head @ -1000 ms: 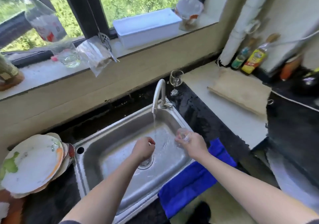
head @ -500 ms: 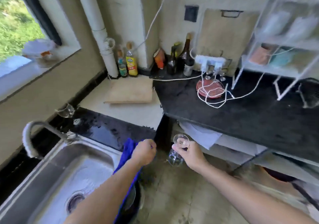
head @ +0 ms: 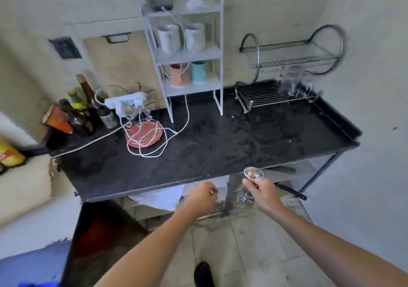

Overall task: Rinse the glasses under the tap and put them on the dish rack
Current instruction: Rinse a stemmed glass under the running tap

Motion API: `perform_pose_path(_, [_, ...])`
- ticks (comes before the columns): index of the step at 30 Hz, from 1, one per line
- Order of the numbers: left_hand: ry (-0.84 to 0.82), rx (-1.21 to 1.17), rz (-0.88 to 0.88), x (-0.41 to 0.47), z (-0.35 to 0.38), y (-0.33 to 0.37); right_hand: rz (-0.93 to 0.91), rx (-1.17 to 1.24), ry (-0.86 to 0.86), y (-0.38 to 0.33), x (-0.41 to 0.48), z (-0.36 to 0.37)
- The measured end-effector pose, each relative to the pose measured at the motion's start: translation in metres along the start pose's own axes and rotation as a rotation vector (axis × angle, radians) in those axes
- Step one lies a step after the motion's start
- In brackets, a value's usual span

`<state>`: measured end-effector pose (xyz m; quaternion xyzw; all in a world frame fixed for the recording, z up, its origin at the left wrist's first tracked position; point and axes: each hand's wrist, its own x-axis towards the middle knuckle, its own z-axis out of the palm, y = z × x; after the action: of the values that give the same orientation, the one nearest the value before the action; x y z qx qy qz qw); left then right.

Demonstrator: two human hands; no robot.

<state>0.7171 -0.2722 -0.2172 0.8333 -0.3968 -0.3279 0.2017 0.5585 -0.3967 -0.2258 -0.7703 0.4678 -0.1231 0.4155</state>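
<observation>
Swung from the sink, the clear stemmed glass [head: 253, 173] now faces the chrome wire dish rack [head: 271, 95]. Its stem sits pinched in the right hand [head: 263, 195] grip; the left hand [head: 202, 197] is curled, empty. A wet stem may slip.

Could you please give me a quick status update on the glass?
Right hand grips wine glass upside down. Left hand curled, empty. Dish rack far right on counter, nothing blocking.

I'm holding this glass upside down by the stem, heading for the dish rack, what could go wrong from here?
1. The right hand pinches the glass by its stem only, bowl hanging below the counter edge; lifting it could knock the bowl against that edge.
2. The dish rack already holds glassware; setting this one down close by could clink them together.
</observation>
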Motion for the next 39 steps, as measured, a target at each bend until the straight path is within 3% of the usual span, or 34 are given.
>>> perform_pose_path(11, [-0.098,0.046,0.26,0.173,-0.016,0.144,0.254,0.311,0.308,0.039,0.153,-0.126])
perform_pose_path(15, [-0.058,0.091,0.324,0.237,-0.044,0.187,0.357,0.502,0.305,0.033,0.214,-0.156])
perform_pose_path(20, [0.07,0.107,0.371,0.303,-0.071,0.241,0.27,0.4,0.321,0.036,0.28,-0.184])
perform_pose_path(23, [0.187,0.163,0.455,0.336,-0.08,0.27,0.174,0.158,0.344,0.043,0.328,-0.2])
perform_pose_path(26, [0.323,0.24,0.539,0.368,-0.08,0.294,0.085,-0.022,0.329,0.05,0.381,-0.212])
perform_pose_path(30, [0.542,0.395,0.668,0.415,-0.073,0.321,0.018,-0.087,0.264,0.061,0.459,-0.216])
perform_pose_path(39, [0.648,0.559,0.435,0.48,-0.053,0.325,-0.081,0.037,0.095,0.064,0.614,-0.186])
